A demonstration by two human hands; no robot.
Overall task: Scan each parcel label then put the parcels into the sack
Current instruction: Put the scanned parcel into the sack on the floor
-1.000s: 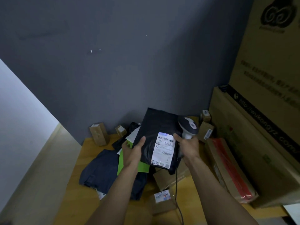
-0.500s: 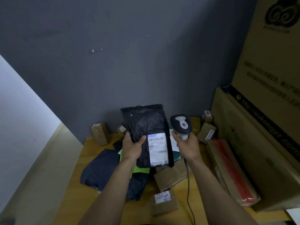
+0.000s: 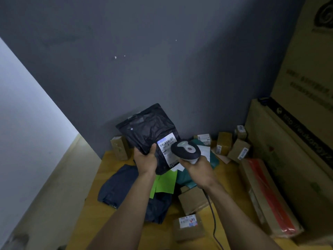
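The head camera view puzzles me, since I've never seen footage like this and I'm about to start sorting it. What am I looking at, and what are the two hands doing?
There is one picture only, shot by a wide-angle camera worn on a person's head, looking forward and down, so the arms reaching in from the bottom are the wearer's own. No machine is involved.

The left hand holds up a black plastic parcel with its white label facing the camera. The right hand grips a corded barcode scanner, whose head is right beside the label.

Below is a yellow-brown table in a corner of grey wall. On it lie more parcels: dark blue, bright green and teal bags, plus several small cardboard boxes, some labelled. Large cartons stand stacked on the right. No sack is visible.
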